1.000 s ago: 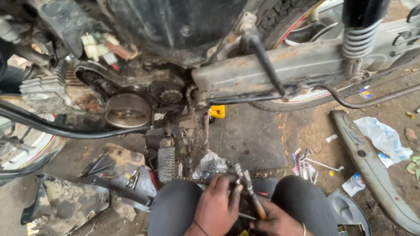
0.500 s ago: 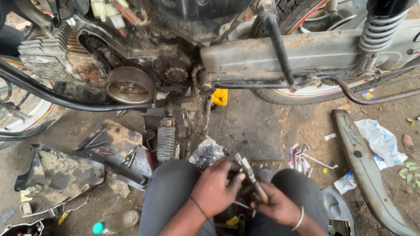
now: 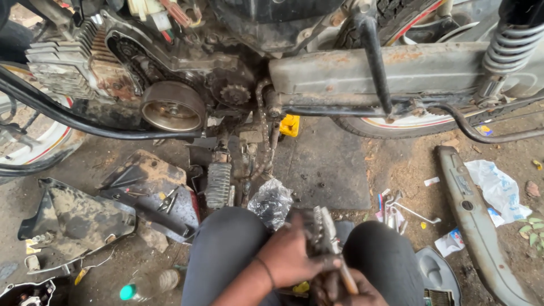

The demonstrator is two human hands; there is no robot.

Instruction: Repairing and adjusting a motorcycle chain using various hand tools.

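While crouched beside motorcycle engine point(image 3: 170, 85), left hand point(image 3: 294, 258) clenched round greasy drive chain point(image 3: 320, 232) between knees; right hand point(image 3: 340, 289) below, gripping chain's lower end. Crumpled clear plastic bag point(image 3: 272, 201) just beside. White wrapper point(image 3: 498, 190) on floor, far right. Yellow block point(image 3: 289, 125) under frame.

Grey trousers point(image 3: 226, 255), rusty brown swingarm point(image 3: 362, 71), yellow block point(image 3: 289, 124), green-capped bottle point(image 3: 148, 285).

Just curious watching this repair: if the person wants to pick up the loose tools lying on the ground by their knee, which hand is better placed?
Probably the right hand. The loose tools lie on the ground beside the right knee, on that hand's side. The left hand grips the metal part from the other side, so it would have to cross over.
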